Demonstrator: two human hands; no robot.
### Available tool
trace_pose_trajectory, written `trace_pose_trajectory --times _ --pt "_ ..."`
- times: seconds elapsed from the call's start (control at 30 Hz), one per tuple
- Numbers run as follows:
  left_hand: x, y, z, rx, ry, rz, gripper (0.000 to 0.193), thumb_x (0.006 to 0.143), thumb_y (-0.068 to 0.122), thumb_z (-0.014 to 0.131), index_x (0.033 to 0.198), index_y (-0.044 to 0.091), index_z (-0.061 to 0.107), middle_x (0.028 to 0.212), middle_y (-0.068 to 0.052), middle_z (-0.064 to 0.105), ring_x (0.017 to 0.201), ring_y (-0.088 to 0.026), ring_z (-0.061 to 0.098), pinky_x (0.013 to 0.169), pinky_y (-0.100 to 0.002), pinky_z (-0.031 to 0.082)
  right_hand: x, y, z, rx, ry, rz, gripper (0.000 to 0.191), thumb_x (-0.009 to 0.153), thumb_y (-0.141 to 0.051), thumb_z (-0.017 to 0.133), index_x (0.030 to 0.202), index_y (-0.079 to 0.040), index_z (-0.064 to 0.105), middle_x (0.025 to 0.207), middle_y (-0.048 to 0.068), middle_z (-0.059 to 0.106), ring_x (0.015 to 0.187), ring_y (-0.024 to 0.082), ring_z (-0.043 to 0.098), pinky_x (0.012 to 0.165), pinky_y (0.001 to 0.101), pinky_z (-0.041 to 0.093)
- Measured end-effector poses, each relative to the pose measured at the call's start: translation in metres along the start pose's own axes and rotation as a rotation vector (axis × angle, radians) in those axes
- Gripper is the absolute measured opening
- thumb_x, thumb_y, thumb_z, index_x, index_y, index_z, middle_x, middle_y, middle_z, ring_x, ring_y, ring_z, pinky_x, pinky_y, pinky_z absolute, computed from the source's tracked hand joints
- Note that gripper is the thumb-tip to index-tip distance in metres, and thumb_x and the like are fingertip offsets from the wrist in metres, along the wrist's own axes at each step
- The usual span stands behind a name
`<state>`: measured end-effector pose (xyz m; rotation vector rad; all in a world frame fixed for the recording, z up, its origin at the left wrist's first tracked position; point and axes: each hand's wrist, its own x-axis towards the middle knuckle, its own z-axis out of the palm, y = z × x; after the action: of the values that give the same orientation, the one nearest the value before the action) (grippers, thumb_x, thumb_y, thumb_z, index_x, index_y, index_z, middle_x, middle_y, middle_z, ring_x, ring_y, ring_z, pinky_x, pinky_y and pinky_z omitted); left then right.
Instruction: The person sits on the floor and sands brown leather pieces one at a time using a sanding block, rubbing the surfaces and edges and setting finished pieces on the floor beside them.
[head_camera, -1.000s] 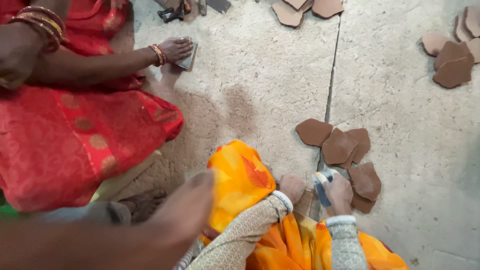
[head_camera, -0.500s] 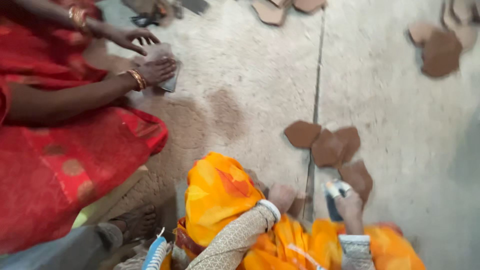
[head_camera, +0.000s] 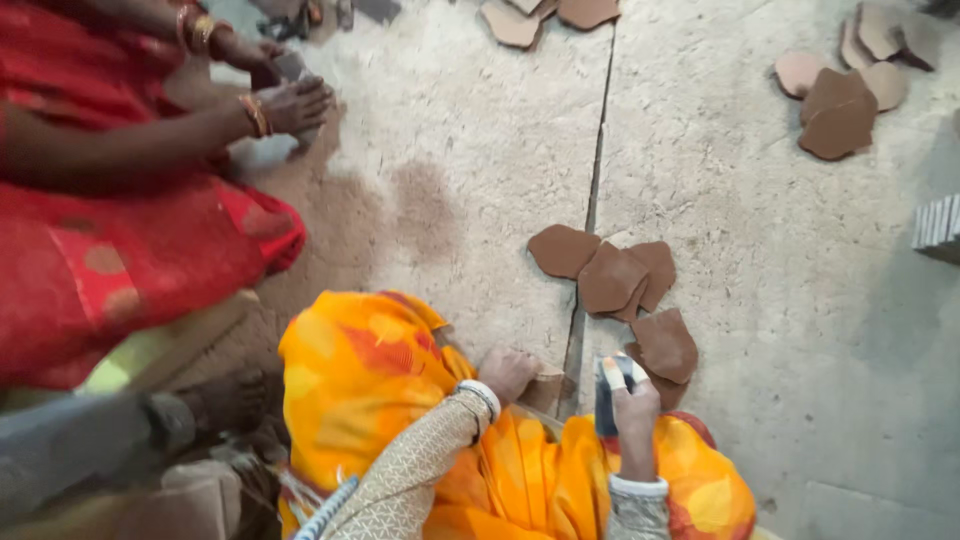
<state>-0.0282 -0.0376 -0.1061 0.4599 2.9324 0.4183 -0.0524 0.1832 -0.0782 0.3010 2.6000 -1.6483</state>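
Note:
My left hand (head_camera: 508, 370) rests at the lap's edge with its fingers closed on a small brown flat piece (head_camera: 546, 388) that lies on the floor. My right hand (head_camera: 634, 408), with a white wrap on one finger, grips a dark rectangular block (head_camera: 606, 400) held upright just right of that piece. Both arms wear beige patterned sleeves over bright orange cloth (head_camera: 360, 370). A cluster of brown flat pieces (head_camera: 610, 278) lies on the concrete floor just beyond my hands.
A person in red (head_camera: 130, 260) sits at the left, both hands (head_camera: 290, 100) on a small grey block. More brown pieces lie at the top right (head_camera: 838, 105) and top centre (head_camera: 545, 15). A floor joint (head_camera: 598, 170) runs toward me. A grey ridged object (head_camera: 940, 225) is at the right edge.
A blurred hand at the lower left has left the view. The person in red brought a second hand to the grey block. My own hands stay in place on the piece and the block.

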Motion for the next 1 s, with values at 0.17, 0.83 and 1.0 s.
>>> trace_pose_trajectory --times 0.17,0.83,1.0 --pt "-0.019 -0.012 -0.005 -0.043 0.153 0.052 0.019 0.085 0.018 0.058 0.082 0.02 0.076 0.086 -0.004 0.075 0.089 -0.024 0.073 0.071 -0.042 0.056 -0.03 -0.014 0.015 -0.202 0.042 -0.092 0.039 0.092 -0.032 0.072 0.12 -0.005 0.073 0.094 0.017 0.076 0.084 0.024 0.072 0.079 0.0374 0.056" --pt "-0.03 -0.034 -0.017 -0.155 0.142 0.034 0.018 0.089 0.019 0.06 0.093 0.02 0.077 0.089 -0.004 0.076 0.092 -0.024 0.073 0.079 -0.039 0.057 -0.059 -0.013 -0.042 0.77 -0.14 0.088 0.033 0.104 -0.034 0.067 0.113 -0.002 0.067 0.087 0.002 0.064 0.078 0.015 0.059 0.068 0.0289 0.046" --pt "0.0 -0.025 0.0 -0.006 -0.042 0.004 0.019 0.089 0.015 0.059 0.088 0.017 0.079 0.089 -0.008 0.077 0.085 -0.027 0.076 0.071 -0.042 0.06 -0.089 0.046 -0.139 1.436 -0.303 -0.039 0.036 0.11 -0.035 0.058 0.125 -0.002 0.054 0.081 0.002 0.056 0.073 0.014 0.054 0.066 0.0282 0.042"
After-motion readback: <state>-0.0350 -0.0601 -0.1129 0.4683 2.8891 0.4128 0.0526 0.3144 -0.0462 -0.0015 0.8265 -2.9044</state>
